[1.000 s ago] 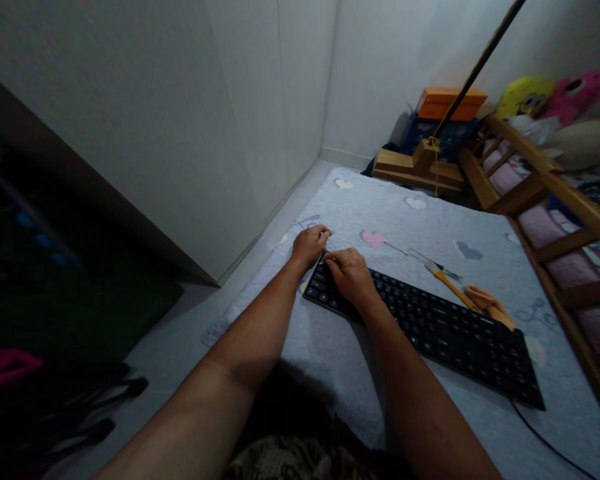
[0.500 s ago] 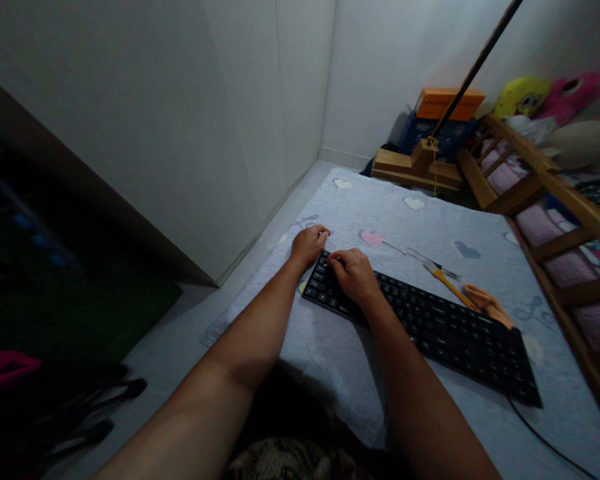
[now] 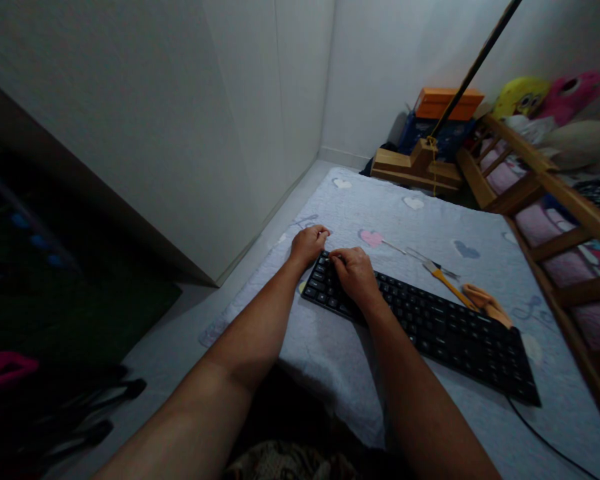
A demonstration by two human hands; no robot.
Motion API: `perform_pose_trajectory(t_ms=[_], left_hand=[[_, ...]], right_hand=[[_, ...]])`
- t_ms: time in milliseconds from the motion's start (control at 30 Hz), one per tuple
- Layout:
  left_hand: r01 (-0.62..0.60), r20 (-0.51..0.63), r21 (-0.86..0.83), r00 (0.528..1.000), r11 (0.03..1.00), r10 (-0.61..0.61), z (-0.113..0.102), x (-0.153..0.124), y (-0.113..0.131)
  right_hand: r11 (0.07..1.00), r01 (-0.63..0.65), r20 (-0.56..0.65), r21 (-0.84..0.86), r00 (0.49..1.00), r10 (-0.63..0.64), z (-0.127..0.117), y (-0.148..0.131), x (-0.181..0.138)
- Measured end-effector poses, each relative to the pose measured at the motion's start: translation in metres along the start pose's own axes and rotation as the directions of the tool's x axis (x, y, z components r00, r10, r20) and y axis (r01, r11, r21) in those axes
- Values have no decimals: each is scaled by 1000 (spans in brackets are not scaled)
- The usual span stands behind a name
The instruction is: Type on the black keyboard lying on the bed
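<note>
A black keyboard [image 3: 445, 327] lies slantwise on a light blue cloth with heart prints. My left hand [image 3: 309, 244] is at its far left corner, fingers curled; whatever they may hold is hidden. Over the keys of the keyboard's left end rests my right hand [image 3: 356, 272], its thumb and fingers drawn together near the upper row. Anything between those fingertips is too small to make out. Beyond the keyboard lie a brush [image 3: 449, 283] with an orange-yellow handle, a thin metal tool [image 3: 425, 259] and a folded tan cloth [image 3: 487, 305].
The keyboard's cable [image 3: 545, 437] trails off toward the lower right. A wooden rail [image 3: 555, 177] borders the right side, with plush toys behind it. At the back stand a wooden base [image 3: 415, 167] with a slanted pole and an orange box [image 3: 449, 103]. A pale cabinet [image 3: 180, 133] rises on the left.
My right hand's fingertips have shifted very slightly over the upper left keys. My left hand and the keyboard look the same.
</note>
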State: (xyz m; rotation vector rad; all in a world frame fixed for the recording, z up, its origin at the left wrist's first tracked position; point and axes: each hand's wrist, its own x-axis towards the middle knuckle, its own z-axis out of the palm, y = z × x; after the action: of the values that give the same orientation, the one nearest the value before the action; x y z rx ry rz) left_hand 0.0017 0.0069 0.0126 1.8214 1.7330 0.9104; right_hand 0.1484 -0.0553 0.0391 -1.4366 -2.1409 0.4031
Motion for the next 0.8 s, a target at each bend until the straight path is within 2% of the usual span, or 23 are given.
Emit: perform_pose_trajectory(t_ms=[800], left_hand=[[-21, -11, 1, 1000, 1000, 21, 1, 0, -2]], right_hand=[[1000, -5, 25, 12, 1000, 5, 5, -5, 4]])
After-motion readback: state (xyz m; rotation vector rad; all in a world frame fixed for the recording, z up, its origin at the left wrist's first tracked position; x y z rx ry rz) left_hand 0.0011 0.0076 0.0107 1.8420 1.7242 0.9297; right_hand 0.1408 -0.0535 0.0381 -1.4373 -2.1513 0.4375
